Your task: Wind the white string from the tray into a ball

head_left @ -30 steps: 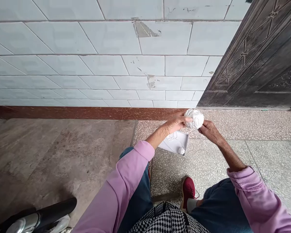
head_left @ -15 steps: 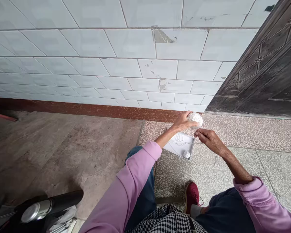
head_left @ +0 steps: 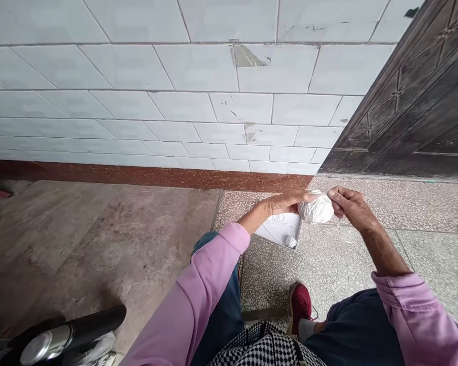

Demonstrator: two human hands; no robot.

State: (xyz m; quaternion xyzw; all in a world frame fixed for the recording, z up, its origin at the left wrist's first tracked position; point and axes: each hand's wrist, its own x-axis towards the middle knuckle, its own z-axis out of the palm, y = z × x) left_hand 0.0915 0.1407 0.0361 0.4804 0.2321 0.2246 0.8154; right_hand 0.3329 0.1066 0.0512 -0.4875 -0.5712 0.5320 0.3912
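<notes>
A ball of white yarn (head_left: 317, 209) is held above the floor, in front of the wall. My left hand (head_left: 288, 202) grips it from the left, fingers laid over its top and side. At the ball's upper right, my right hand (head_left: 347, 204) is closed in a pinch on the yarn, thumb against forefinger. Below the ball lies a shallow white tray (head_left: 270, 234) with loose strands in it. A small white ball (head_left: 290, 241) sits in the tray's near right corner. Part of the tray is hidden by my left hand and the yarn.
A white tiled wall (head_left: 198, 107) with a brown skirting (head_left: 156, 178) runs across the front. To the right stands a dark patterned door (head_left: 423, 117). A black cylinder with a silver end (head_left: 41, 348) lies at lower left. My red shoe (head_left: 301, 305) is close to the tray.
The ball has come down and nearer, and has turned in my left hand. My right hand has risen from below it to its upper right side. The view has shifted slightly right.
</notes>
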